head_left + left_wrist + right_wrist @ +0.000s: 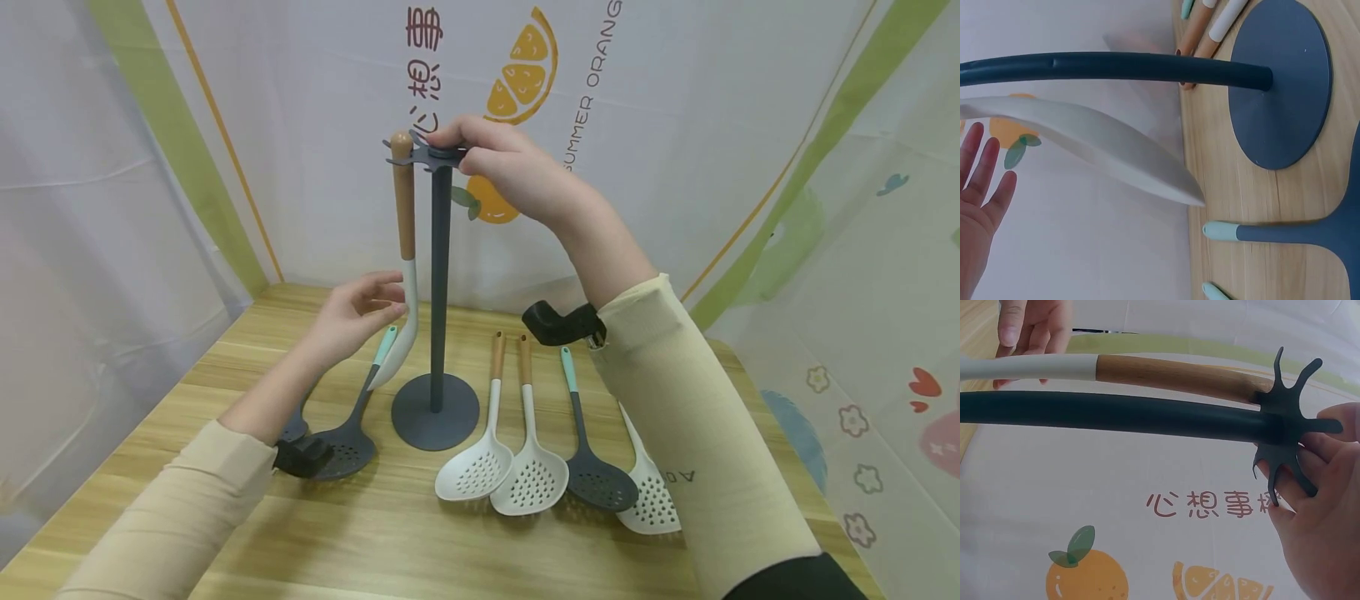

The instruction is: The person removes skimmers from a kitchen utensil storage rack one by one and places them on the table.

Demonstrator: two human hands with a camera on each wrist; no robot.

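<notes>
A dark grey utensil stand (440,292) has a round base, an upright pole and a hooked top. My right hand (510,162) grips the hooked top (1282,422), thumb and fingers around its edge. From the left side of that top hangs a white spoon-like utensil (406,225) with a wooden handle (1172,376). Its curved white head (1110,140) is seen edge-on, so I cannot tell whether it has holes. Beside the white part is my left hand (360,312), its fingers loosely extended; in the left wrist view a gap shows between fingertips and utensil.
Right of the stand lie two white skimmers (474,475) (531,483) with wooden handles, a dark skimmer (600,483) and another white skimmer (651,504), partly behind my sleeve. A dark skimmer (348,450) and another dark utensil (295,427) lie left. A printed curtain (322,167) borders the wooden table (375,542).
</notes>
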